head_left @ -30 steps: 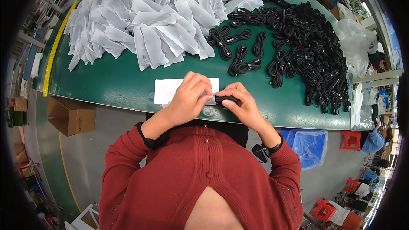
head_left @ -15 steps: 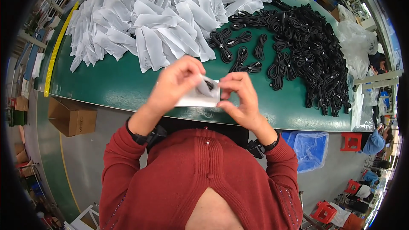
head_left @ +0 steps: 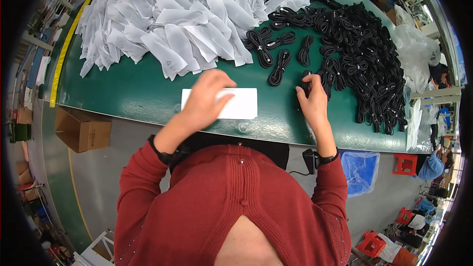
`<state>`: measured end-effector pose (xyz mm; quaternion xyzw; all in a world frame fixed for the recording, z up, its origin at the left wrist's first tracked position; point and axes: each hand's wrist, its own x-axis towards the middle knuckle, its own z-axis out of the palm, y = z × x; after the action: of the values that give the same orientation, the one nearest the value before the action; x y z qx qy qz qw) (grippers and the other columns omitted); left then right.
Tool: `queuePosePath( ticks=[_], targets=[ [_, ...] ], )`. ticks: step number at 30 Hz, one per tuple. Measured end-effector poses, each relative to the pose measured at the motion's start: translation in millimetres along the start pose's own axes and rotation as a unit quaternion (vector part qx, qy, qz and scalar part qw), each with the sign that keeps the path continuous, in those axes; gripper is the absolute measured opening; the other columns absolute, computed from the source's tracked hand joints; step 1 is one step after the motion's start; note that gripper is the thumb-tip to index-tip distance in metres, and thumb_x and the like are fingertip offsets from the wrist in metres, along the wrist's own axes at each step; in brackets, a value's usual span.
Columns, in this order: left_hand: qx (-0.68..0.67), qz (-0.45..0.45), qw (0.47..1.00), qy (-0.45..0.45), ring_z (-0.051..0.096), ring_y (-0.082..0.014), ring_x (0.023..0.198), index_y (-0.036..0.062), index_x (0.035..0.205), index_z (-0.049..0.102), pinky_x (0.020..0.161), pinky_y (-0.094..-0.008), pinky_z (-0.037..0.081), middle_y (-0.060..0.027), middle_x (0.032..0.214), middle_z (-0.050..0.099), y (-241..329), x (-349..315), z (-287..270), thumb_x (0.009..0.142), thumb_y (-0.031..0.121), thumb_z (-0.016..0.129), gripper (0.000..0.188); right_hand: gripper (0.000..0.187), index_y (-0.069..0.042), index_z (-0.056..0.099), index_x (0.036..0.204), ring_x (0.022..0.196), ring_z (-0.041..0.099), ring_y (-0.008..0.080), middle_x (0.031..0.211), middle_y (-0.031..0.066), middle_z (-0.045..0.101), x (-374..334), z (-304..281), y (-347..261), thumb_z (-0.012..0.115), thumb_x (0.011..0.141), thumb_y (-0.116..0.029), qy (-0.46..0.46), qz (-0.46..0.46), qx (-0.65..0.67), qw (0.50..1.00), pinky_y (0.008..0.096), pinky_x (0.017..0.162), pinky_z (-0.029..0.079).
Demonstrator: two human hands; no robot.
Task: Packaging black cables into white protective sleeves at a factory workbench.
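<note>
A flat white stack (head_left: pixel 241 104), perhaps of empty sleeves, lies near the front edge of the green table. Over its left part hovers my left hand (head_left: pixel 207 97), fingers curved and thumb apart, with nothing in it. To the right, my right hand (head_left: pixel 314 99) has its fingers and thumb around a coiled black cable (head_left: pixel 306 74), mostly hidden by the hand. Loose coiled cables, such as one cable (head_left: pixel 279 68) and another (head_left: pixel 305 50), lie just beyond. A large heap of whitish translucent sleeves (head_left: pixel 197 24) spreads across the far left.
A dense pile of black coiled cables (head_left: pixel 364 59) covers the table's right side. Clear plastic bags (head_left: pixel 414 49) sit past it. A yellow strip (head_left: pixel 69 49) runs along the left edge. Below the table stand an open cardboard box (head_left: pixel 84 130) and a lined blue bin (head_left: pixel 360 171).
The sleeve with a black cable inside has left both hands. My right hand has moved right to a coiled cable. My left hand has shifted slightly and opened above the white stack.
</note>
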<state>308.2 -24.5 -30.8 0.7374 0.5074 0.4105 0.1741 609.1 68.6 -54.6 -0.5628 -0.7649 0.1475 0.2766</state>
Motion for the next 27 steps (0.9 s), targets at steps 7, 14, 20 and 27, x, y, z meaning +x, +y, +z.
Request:
queuePosePath(
  ticks=[7,14,20,27],
  targets=[
    [0.067,0.028,0.996,-0.056,0.060,-0.0317,0.083,0.0014,0.091,0.060,0.079,-0.0374,0.048,-0.0111,0.087,0.058,4.1,-13.7,43.9,0.081,0.006,0.071,0.015,0.040,0.004,0.051,0.122,0.086,0.060,0.0095,0.102,0.0067,0.064,-36.1,-7.8,-39.0,0.066,0.086,-0.003,-0.175,0.140,0.482,0.847,0.0251,0.070,0.048],
    [-0.031,-0.065,0.997,-0.034,0.058,-0.0286,0.078,0.0022,0.088,0.058,0.070,-0.0379,0.047,-0.0094,0.085,0.057,8.2,-13.2,40.7,0.084,0.004,0.068,0.011,0.041,0.000,0.059,0.128,0.082,0.060,0.0137,0.099,0.0077,0.064,-49.3,-6.3,-58.6,0.068,0.088,-0.004,-0.159,-0.069,0.308,0.935,0.0277,0.068,0.049],
    [-0.135,-0.152,0.979,-0.010,0.055,-0.0294,0.077,0.0023,0.089,0.058,0.066,-0.0397,0.046,-0.0103,0.087,0.057,10.8,-11.7,35.7,0.085,0.001,0.066,0.009,0.035,-0.005,0.067,0.124,0.077,0.059,0.0169,0.095,0.0079,0.063,-50.3,-15.9,-65.4,0.069,0.089,-0.006,-0.144,-0.157,0.138,0.967,0.0298,0.065,0.049],
    [-0.052,0.106,0.992,-0.042,0.054,-0.0292,0.086,0.0024,0.086,0.056,0.075,-0.0373,0.046,-0.0095,0.093,0.057,21.1,-5.1,29.7,0.077,-0.003,0.069,0.016,0.021,-0.001,0.068,0.110,0.073,0.059,0.0172,0.093,0.0071,0.060,-44.0,-13.7,-74.7,0.067,0.092,-0.011,-0.278,0.079,0.258,0.922,0.0306,0.061,0.049]
  ],
)
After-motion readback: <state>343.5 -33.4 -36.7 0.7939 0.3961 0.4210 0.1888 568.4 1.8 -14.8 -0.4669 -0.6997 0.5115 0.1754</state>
